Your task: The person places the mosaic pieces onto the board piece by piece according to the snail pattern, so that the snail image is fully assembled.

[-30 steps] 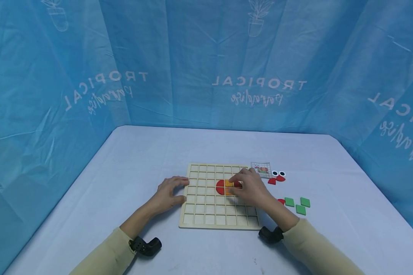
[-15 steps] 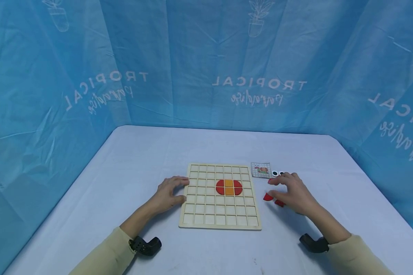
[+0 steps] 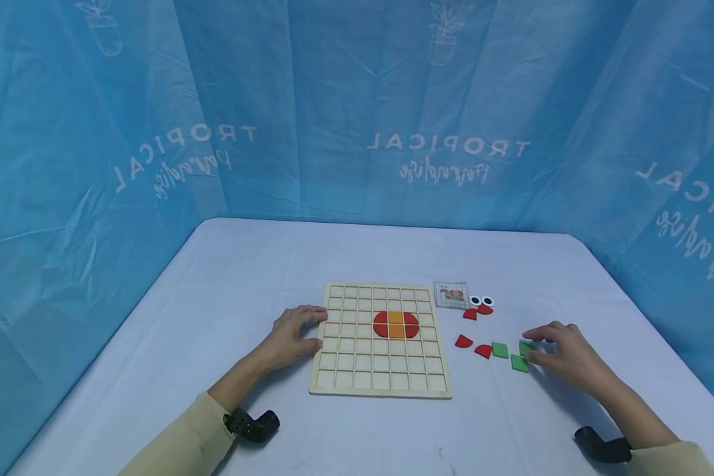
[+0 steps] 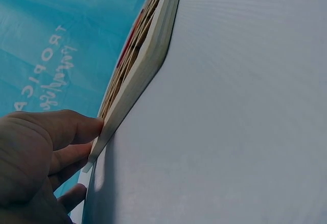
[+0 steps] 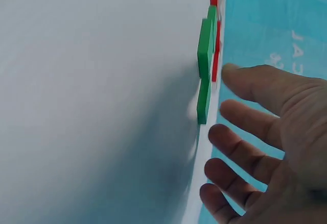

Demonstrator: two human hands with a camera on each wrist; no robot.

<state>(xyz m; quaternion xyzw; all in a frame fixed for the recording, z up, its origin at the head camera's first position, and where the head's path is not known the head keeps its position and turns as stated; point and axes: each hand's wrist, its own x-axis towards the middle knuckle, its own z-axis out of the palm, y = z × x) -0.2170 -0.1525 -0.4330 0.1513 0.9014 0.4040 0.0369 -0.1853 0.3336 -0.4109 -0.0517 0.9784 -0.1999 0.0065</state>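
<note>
The wooden grid board point(image 3: 363, 362) lies flat on the table, its upper right part holding red quarter-round pieces point(image 3: 381, 324) on either side of orange squares point(image 3: 395, 324). My left hand point(image 3: 288, 337) touches the board's left edge with thumb and fingertips; in the left wrist view the fingers point(image 4: 76, 129) rest against its side. My right hand point(image 3: 571, 357) hovers at the green squares point(image 3: 519, 363), fingers apart and partly covering one of them. In the right wrist view, the hand point(image 5: 265, 132) is beside the green pieces point(image 5: 205, 48) and pinches nothing.
Right of the board lie loose red pieces point(image 3: 464, 341), two eye pieces point(image 3: 488, 301) and a small printed card point(image 3: 451, 295). A black wrist device point(image 3: 252, 426) sits on the left wrist, another point(image 3: 601, 446) on the right. A blue curtain point(image 3: 333, 119) hangs behind the table.
My right hand has moved right from the board, past the red pieces to the green squares, uncovering the coloured pieces on the board. My left hand has stayed at the board's edge.
</note>
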